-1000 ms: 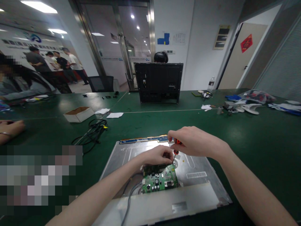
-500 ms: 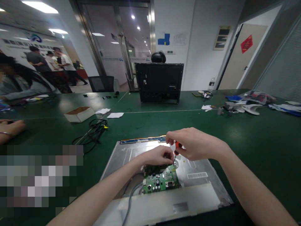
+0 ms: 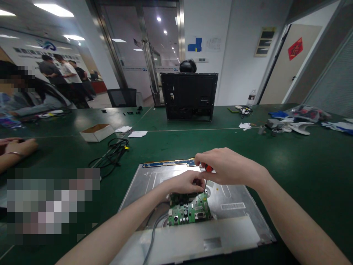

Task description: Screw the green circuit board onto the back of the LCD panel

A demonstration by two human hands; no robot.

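A screwdriver with an orange-red and black handle is held upright in my right hand, its fingers closed round the handle. The thin shaft points down to the upper right corner of a green circuit board. Curled beside that shaft, the fingers of my left hand are closed at the board's upper edge; what they pinch is hidden. Beneath the board is a display panel's silvery metal back, with a blue strip board along its far edge. A grey cable runs from the board's left side.
Black cables and a white open box are at the left. A black monitor housing stands at the back. Papers, plastic bags and small parts lie far right. Another person's hand rests at the left edge.
My right hand has turned slightly on the screwdriver, and less of the handle shows. My left hand stays in place. The view has shifted a little, and people in the background have moved.
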